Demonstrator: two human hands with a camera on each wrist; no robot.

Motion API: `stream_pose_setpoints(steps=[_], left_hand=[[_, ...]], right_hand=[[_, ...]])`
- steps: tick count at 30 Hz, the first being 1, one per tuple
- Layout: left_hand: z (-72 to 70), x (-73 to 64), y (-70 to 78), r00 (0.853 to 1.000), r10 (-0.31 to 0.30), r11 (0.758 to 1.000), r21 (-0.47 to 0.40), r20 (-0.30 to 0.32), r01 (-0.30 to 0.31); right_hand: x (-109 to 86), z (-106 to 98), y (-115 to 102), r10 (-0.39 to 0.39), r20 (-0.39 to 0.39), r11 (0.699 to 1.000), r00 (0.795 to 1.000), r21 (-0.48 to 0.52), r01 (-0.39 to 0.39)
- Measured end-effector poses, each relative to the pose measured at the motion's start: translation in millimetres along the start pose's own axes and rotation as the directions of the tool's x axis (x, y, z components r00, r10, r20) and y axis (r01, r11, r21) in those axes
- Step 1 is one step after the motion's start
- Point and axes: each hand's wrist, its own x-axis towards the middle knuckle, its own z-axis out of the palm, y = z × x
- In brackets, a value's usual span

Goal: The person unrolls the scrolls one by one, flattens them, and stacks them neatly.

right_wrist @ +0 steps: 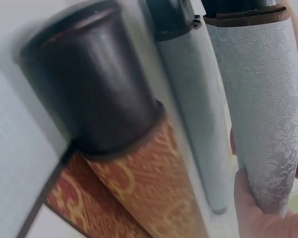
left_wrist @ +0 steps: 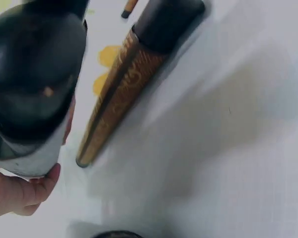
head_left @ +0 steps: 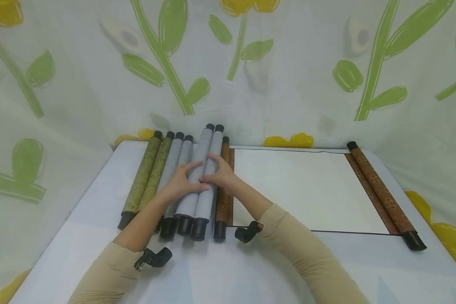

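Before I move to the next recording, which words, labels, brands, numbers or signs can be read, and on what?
None readable in any view.
The pale scroll and brown scroll show only patterns; the white sheet has no legible writing; the backdrop shows plant prints.
Any marks on the black wrist cameras are too small to read.

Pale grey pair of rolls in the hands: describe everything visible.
The pale grey pair of rolls is wound up, side by side, far ends leaning right in the head view, with black caps at both ends. Its patterned surface looks clothlike. Left grip and right grip hold it between darker grey rolls and a brown roll. Table contact is unclear.
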Motion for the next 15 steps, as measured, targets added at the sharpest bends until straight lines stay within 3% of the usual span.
stream_pose_setpoints(steps=[9,15], left_hand=[[6.3,-6.0,16.2,0.999,-0.028,0.994,-0.103,-0.041,0.024],[10.9,-8.5,23.1,0.999,-0.002,0.986,-0.166,-0.036,-0.004]], right_hand=[[-10.0,-18.7,-6.8,-0.059,0.063,0.998,0.996,-0.022,0.06],[-17.8,-33.2,-6.9,-0.069,0.124,0.998,0.99,0.005,0.069]])
